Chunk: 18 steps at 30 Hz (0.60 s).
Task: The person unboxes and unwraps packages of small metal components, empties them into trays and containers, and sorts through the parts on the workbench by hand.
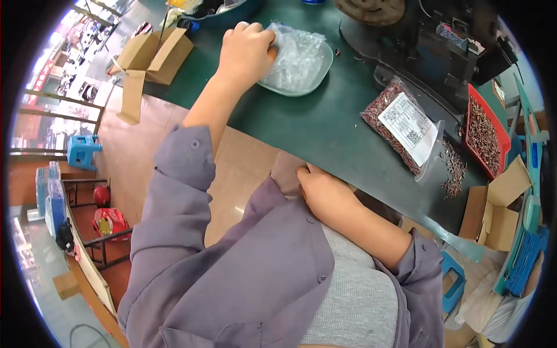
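My left hand (246, 51) reaches over the green table with its fingers curled closed on the edge of a crumpled clear plastic bag (299, 55). That bag lies in a shallow pale green tray (307, 90). Low at the table's front edge, next to my lap, is my right hand (325, 194). Its fingers are curled in, and whatever they hold, if anything, is hidden. To the right, a clear bag of small reddish-brown parts (386, 107) with a white label lies on the table. Loose parts (454, 171) are scattered by its open end.
A dark machine (406, 52) stands at the back right. Beside it is a red tray (506, 139) of small brown parts. Open cardboard boxes stand at the left (168, 55) and the right (502, 214). A blue stool (83, 152) is on the floor at left.
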{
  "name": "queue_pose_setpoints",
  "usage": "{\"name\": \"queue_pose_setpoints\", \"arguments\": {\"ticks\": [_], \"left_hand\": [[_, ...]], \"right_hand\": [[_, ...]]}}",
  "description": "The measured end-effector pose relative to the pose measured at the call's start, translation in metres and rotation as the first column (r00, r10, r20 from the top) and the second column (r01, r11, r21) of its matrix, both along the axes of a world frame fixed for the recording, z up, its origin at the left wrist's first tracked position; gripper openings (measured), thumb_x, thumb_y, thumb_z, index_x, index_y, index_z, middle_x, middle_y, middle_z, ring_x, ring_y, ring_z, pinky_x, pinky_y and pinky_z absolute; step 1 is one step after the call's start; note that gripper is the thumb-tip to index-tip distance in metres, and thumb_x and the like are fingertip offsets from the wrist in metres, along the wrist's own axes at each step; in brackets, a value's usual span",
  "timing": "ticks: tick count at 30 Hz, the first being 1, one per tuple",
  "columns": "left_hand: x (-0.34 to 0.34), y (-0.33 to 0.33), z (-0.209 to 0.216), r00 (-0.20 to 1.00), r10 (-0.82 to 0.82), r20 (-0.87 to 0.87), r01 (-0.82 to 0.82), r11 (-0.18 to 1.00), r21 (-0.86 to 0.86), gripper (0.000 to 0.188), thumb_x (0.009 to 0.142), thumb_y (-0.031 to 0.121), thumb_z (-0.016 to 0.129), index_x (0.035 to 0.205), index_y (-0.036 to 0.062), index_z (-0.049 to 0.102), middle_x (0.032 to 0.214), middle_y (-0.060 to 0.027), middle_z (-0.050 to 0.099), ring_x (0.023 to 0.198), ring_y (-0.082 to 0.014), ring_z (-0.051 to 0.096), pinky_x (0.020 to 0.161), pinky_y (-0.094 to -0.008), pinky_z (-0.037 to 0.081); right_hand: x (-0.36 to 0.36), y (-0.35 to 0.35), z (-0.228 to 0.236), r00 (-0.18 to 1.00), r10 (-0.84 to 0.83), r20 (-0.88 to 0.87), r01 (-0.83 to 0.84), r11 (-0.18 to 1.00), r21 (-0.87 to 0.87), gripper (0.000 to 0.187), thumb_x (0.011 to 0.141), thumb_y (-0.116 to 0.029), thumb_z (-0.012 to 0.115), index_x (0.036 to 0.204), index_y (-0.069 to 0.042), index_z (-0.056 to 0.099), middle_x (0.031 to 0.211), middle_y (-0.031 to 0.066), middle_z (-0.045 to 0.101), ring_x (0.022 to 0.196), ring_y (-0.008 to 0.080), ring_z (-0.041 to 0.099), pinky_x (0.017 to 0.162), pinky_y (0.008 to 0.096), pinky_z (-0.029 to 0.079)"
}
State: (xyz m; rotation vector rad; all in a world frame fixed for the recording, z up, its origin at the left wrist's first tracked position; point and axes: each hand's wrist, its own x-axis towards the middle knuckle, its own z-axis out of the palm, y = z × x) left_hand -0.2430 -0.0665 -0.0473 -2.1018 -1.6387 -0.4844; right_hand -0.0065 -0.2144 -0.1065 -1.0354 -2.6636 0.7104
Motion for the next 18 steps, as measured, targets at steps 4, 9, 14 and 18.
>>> {"name": "queue_pose_setpoints", "arguments": {"ticks": [4,9,14,18], "left_hand": [[-0.006,-0.01,0.014,0.999,0.041,0.008,-0.042,0.999,0.027,0.027,0.07,0.027,0.073,0.088,0.0068,0.067,0.089,-0.0102,0.062,0.091,-0.0295,0.059,0.076,-0.0398,0.048],[-0.008,-0.022,0.026,0.955,0.142,0.259,-0.132,0.99,-0.056,0.049,0.075,0.028,0.073,0.111,0.0005,0.056,0.104,-0.0191,0.058,0.101,-0.0356,0.056,0.084,-0.0416,0.047],[0.006,-0.027,0.035,0.944,0.067,0.323,-0.106,0.989,0.107,0.049,0.082,0.017,0.067,0.124,-0.0005,0.048,0.108,-0.0204,0.052,0.101,-0.0368,0.051,0.088,-0.0393,0.042],[0.02,-0.03,0.036,0.931,-0.029,0.364,-0.023,0.99,0.138,0.043,0.083,0.011,0.064,0.123,-0.0002,0.05,0.111,-0.0208,0.052,0.104,-0.0371,0.051,0.089,-0.0387,0.041]], "right_hand": [[-0.017,0.023,0.005,0.953,-0.29,0.087,0.268,0.671,-0.691,0.019,0.081,-0.005,0.05,0.097,0.001,0.057,0.107,0.0174,0.056,0.094,0.0324,0.06,0.083,0.0384,0.048],[0.001,0.013,-0.039,0.961,0.258,0.099,-0.26,0.966,0.01,0.016,0.081,-0.008,0.048,0.093,0.0,0.055,0.104,0.0165,0.057,0.096,0.0307,0.058,0.085,0.0361,0.048],[0.007,0.011,-0.051,0.969,0.246,-0.035,-0.243,0.967,0.074,0.013,0.081,-0.01,0.048,0.089,0.0,0.053,0.1,0.0155,0.057,0.098,0.0283,0.057,0.084,0.0328,0.048],[0.0,0.016,-0.045,0.924,0.369,0.103,-0.379,0.92,0.104,0.014,0.08,-0.011,0.048,0.086,0.001,0.054,0.096,0.016,0.058,0.094,0.0282,0.059,0.081,0.0329,0.049]]}}
